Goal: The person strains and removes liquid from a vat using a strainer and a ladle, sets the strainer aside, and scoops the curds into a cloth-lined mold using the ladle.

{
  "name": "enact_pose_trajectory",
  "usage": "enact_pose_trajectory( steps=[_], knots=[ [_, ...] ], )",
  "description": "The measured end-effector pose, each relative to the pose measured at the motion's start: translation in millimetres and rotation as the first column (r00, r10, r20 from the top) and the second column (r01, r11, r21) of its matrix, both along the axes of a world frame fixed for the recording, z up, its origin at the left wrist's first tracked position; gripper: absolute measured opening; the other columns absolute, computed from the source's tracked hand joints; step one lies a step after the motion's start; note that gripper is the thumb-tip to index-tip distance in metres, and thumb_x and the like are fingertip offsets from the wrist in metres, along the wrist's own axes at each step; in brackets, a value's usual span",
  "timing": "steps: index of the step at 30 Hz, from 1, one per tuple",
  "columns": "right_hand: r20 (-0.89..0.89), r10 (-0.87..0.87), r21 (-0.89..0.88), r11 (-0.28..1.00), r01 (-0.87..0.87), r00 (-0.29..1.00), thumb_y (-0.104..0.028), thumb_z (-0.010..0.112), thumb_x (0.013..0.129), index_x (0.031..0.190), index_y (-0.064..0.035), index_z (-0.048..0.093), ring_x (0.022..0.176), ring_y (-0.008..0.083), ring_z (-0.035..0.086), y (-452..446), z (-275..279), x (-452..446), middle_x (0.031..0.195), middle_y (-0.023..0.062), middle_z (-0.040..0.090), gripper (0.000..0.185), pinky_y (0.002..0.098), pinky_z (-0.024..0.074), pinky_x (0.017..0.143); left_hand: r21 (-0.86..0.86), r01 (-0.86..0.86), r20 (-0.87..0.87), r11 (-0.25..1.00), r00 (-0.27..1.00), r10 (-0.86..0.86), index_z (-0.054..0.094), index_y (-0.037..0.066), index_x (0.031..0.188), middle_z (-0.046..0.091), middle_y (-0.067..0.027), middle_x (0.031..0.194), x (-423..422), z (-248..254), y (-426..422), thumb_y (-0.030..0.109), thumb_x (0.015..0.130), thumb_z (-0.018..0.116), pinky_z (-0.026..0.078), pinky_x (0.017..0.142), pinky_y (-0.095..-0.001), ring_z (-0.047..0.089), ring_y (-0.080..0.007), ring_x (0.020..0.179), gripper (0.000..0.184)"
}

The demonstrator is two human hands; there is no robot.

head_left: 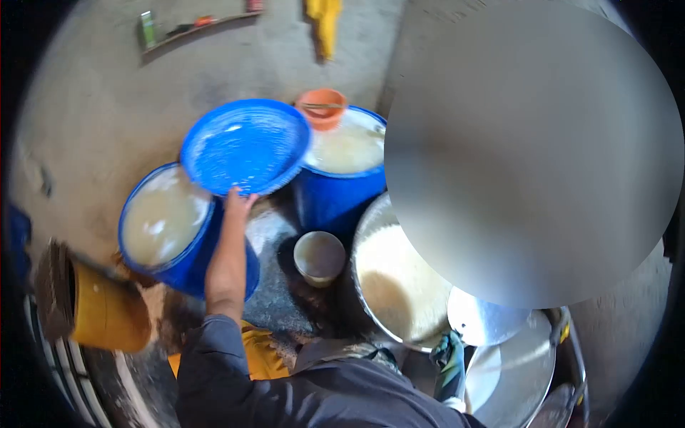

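Note:
My left hand (239, 198) is bare, stretched forward and closed on the near rim of a blue plastic basin (246, 146). The basin is tilted, with its wet inside facing me, above the gap between two blue drums. My right hand (448, 351), in a dark green glove, is at the near rim of a large metal pot (371, 303) holding pale cloudy liquid. Its fingers look closed at the edge of a shiny round metal dish (489, 321); the exact grip is hard to make out.
One blue drum (182, 274) and another blue drum (321, 200) hold cloudy liquid. An orange bucket (322, 107) is at the farther one. A small pail (319, 258) sits between drums and pot. A yellow container (110, 310) lies left. A blurred patch hides the right.

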State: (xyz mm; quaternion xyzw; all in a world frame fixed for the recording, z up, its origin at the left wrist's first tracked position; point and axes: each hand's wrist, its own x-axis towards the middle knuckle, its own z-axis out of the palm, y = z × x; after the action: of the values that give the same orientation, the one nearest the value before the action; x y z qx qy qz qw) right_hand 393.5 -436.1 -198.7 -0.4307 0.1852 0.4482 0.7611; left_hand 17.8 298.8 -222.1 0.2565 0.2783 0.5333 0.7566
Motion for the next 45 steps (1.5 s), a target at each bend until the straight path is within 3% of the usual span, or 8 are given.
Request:
enact_pose_trajectory(
  steps=[2, 3, 11, 20, 28, 35, 40, 45],
  knots=[
    [-0.071, -0.135, 0.014, 0.991, 0.137, 0.988, -0.022, 0.054, 0.091, 0.080, -0.0101, 0.059, 0.047, 0.0108, 0.054, -16.1, 6.8, -9.3, 0.058, -0.0025, 0.057, 0.017, 0.0278, 0.0476, 0.046, -0.296, -0.017, 0.159, 0.955, 0.985, 0.067, 0.045, 0.007, 0.119, 0.049, -0.0123, 0.120, 2.5, -5.3, 43.6, 0.014, 0.079, 0.057, 0.051, 0.088, -0.0479, 0.047, -0.0319, 0.113, 0.042],
    [-0.062, -0.166, -0.014, 0.986, 0.166, 0.984, -0.022, 0.055, 0.090, 0.080, -0.0093, 0.059, 0.048, 0.0109, 0.055, -30.2, -4.2, -6.2, 0.059, -0.0026, 0.058, 0.017, 0.0279, 0.0479, 0.046, -0.091, -0.149, -0.062, 0.985, 0.988, 0.144, 0.048, 0.009, 0.117, 0.050, -0.0107, 0.120, 7.4, -7.8, 47.3, 0.017, 0.079, 0.058, 0.052, 0.083, -0.0492, 0.048, -0.0318, 0.110, 0.040],
    [-0.233, -0.317, 0.037, 0.942, 0.334, 0.919, -0.029, 0.053, 0.093, 0.085, -0.0113, 0.061, 0.052, 0.0109, 0.054, -68.9, 11.2, -27.6, 0.063, -0.0044, 0.057, 0.021, 0.0325, 0.0450, 0.051, -0.465, -0.225, -0.119, 0.856, 0.974, 0.191, 0.033, 0.012, 0.137, 0.029, -0.0180, 0.143, 31.1, 53.5, -0.7, 0.041, 0.080, 0.071, 0.049, 0.091, -0.0538, 0.044, -0.0368, 0.123, 0.074],
    [-0.120, -0.231, 0.092, 0.966, 0.243, 0.966, -0.033, 0.055, 0.094, 0.088, -0.0138, 0.060, 0.053, 0.0093, 0.053, -48.1, 19.1, -25.1, 0.065, -0.0055, 0.058, 0.021, 0.0306, 0.0433, 0.051, -0.308, -0.138, -0.183, 0.941, 0.980, 0.084, 0.015, 0.016, 0.147, 0.009, -0.0170, 0.153, 19.3, 70.1, -57.5, 0.042, 0.075, 0.077, 0.047, 0.092, -0.0551, 0.042, -0.0383, 0.127, 0.098],
    [0.353, -0.017, -0.343, 0.928, 0.147, 0.935, -0.024, 0.063, 0.088, 0.086, -0.0164, 0.054, 0.047, 0.0123, 0.050, 42.4, 51.1, -7.4, 0.059, -0.0013, 0.048, 0.012, 0.0275, 0.0440, 0.042, -0.183, 0.053, -0.311, 0.982, 0.944, -0.109, 0.033, 0.006, 0.140, 0.049, -0.0113, 0.135, 6.4, 12.2, -139.4, 0.051, 0.083, 0.065, 0.043, 0.094, -0.0344, 0.051, -0.0238, 0.118, 0.079],
    [0.149, 0.198, -0.388, 0.913, -0.127, 0.969, -0.016, 0.065, 0.085, 0.092, -0.0094, 0.054, 0.050, 0.0149, 0.052, 89.1, -17.4, 51.1, 0.068, 0.0032, 0.055, 0.015, 0.0311, 0.0459, 0.044, -0.600, 0.146, -0.260, 0.786, 0.894, -0.365, 0.058, 0.007, 0.109, 0.063, -0.0053, 0.106, 7.3, -157.3, -346.3, 0.047, 0.084, 0.065, 0.052, 0.071, -0.0322, 0.061, -0.0201, 0.088, 0.048],
    [0.007, 0.204, -0.419, 0.890, -0.183, 0.979, -0.012, 0.064, 0.084, 0.087, -0.0090, 0.054, 0.049, 0.0191, 0.052, 103.4, -107.9, 103.3, 0.067, 0.0051, 0.055, 0.011, 0.0344, 0.0452, 0.044, -0.817, 0.163, -0.194, 0.553, 0.826, -0.529, 0.050, 0.012, 0.122, 0.063, -0.0088, 0.107, -23.2, -232.3, -471.4, 0.045, 0.091, 0.055, 0.050, 0.069, -0.0350, 0.063, -0.0237, 0.090, 0.046],
    [0.113, 0.425, -0.747, 0.632, -0.205, 0.898, -0.019, 0.061, 0.084, 0.081, -0.0063, 0.058, 0.053, 0.0194, 0.052, 71.3, -183.4, 182.2, 0.065, 0.0056, 0.057, 0.014, 0.0358, 0.0436, 0.047, -0.731, -0.156, -0.582, 0.664, 0.651, -0.487, 0.051, 0.016, 0.122, 0.063, -0.0089, 0.107, -31.1, -170.8, -554.5, 0.041, 0.089, 0.058, 0.049, 0.072, -0.0417, 0.065, -0.0252, 0.089, 0.042]
  ],
)
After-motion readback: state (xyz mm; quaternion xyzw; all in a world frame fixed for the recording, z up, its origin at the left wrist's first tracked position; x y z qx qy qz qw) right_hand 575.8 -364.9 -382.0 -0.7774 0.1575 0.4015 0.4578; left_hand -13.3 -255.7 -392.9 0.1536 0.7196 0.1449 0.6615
